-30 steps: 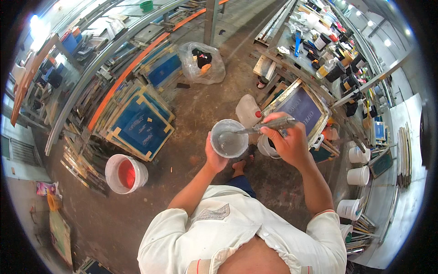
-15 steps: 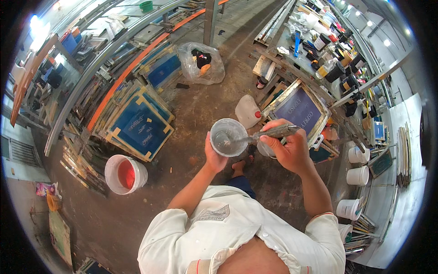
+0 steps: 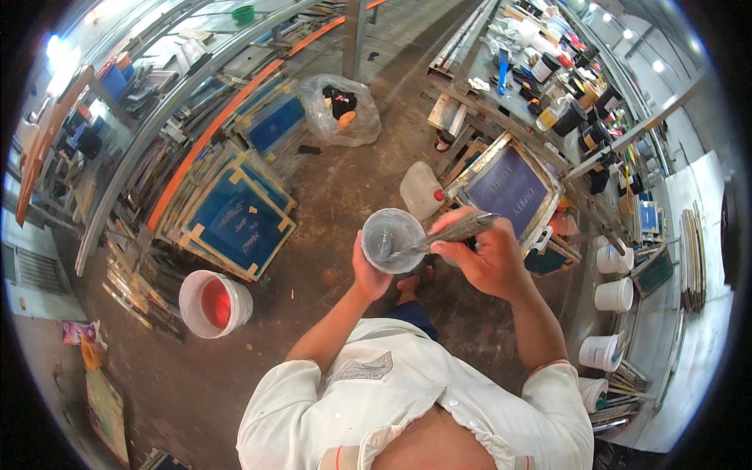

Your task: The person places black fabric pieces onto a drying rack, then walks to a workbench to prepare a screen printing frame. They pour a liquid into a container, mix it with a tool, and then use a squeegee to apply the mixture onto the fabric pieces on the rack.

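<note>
My left hand (image 3: 371, 270) is wrapped round the left and near side of a whitish plastic tub (image 3: 392, 213). A little greyish, translucent stuff coats the bottom and inner wall of this tub. In my right hand (image 3: 493, 262) is a grey-smeared stirring tool (image 3: 462, 228) with a thick handle and a narrower end, pinched between thumb and fingers. Its narrow end reaches over the right rim into the tub. I cannot make out whether that end is a blade or bristles.
A white bucket with red liquid (image 3: 244, 301) stands on the floor at left. Framed screens (image 3: 243, 219) lean left, another (image 3: 505, 184) right. Ahead are a white jug (image 3: 419, 192) and a clear bag (image 3: 364, 125). Cluttered benches line both sides; white buckets (image 3: 613, 296) stand at far right.
The tool's narrow end has gone from the tub's right rim further inside, toward the near wall. My right hand has shifted slightly left; the tub stays in my left hand.
</note>
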Motion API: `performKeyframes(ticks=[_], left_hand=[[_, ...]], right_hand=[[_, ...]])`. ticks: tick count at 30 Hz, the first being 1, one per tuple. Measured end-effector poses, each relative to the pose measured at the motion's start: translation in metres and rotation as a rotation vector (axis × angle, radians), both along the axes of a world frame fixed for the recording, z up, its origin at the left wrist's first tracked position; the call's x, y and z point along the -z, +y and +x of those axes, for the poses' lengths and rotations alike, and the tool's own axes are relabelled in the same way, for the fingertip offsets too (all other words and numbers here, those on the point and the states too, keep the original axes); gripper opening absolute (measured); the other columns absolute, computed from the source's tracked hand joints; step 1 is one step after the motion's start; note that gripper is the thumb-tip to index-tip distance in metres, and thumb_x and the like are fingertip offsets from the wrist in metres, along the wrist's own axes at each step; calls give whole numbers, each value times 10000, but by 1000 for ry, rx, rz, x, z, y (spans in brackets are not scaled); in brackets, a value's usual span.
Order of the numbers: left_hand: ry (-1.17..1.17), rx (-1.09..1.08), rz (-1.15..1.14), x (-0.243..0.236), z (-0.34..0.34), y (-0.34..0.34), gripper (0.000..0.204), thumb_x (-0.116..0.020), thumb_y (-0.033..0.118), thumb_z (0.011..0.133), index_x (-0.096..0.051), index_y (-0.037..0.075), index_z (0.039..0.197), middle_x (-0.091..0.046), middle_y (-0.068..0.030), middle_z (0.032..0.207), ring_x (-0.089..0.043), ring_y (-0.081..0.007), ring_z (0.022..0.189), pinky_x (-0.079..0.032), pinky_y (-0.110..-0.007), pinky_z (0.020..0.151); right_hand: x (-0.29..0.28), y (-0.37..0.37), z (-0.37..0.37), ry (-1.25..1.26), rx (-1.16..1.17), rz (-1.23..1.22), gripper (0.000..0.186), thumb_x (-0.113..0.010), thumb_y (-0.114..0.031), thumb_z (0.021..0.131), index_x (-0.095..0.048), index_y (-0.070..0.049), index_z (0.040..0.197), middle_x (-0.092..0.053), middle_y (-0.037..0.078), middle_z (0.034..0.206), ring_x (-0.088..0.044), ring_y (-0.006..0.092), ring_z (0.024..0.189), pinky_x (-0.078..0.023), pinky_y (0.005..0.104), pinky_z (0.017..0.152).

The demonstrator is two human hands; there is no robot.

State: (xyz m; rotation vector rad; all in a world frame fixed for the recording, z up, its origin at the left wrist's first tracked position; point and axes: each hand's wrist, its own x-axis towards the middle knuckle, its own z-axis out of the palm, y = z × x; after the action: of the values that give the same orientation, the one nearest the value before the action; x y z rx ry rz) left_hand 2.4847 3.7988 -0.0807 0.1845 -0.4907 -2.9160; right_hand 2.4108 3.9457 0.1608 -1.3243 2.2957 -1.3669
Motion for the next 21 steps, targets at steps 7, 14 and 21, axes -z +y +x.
performKeyframes(ticks=[7, 14, 21], left_hand=[[-69, 59, 89, -2, -5, -4, 570, -373, 578, 1012, -557, 197, 1393, -593, -6, 1395, -570, -232, 1273, -455, -452, 1068], [-92, 92, 100, -1, -2, 6, 536, -384, 537, 1023, -558, 181, 1384, -591, -12, 1400, -560, -233, 1291, -450, -449, 1078], [158, -91, -200, -6, -3, 5, 543, -379, 534, 1026, -554, 176, 1395, -591, -18, 1401, -558, -231, 1290, -440, -446, 1090]], right_hand=[[12, 2, -14, 181, 89, -42, 173, -781, -146, 881, -701, -26, 976, -729, 103, 920, -710, 194, 806, -537, 319, 714], [-1, -2, -6, -55, -45, -35, 162, -778, -131, 876, -697, -31, 973, -731, 99, 939, -710, 212, 829, -531, 316, 716], [6, 16, -6, 112, 81, -1, 159, -782, -120, 872, -698, -33, 974, -729, 95, 946, -703, 198, 824, -528, 324, 723]])
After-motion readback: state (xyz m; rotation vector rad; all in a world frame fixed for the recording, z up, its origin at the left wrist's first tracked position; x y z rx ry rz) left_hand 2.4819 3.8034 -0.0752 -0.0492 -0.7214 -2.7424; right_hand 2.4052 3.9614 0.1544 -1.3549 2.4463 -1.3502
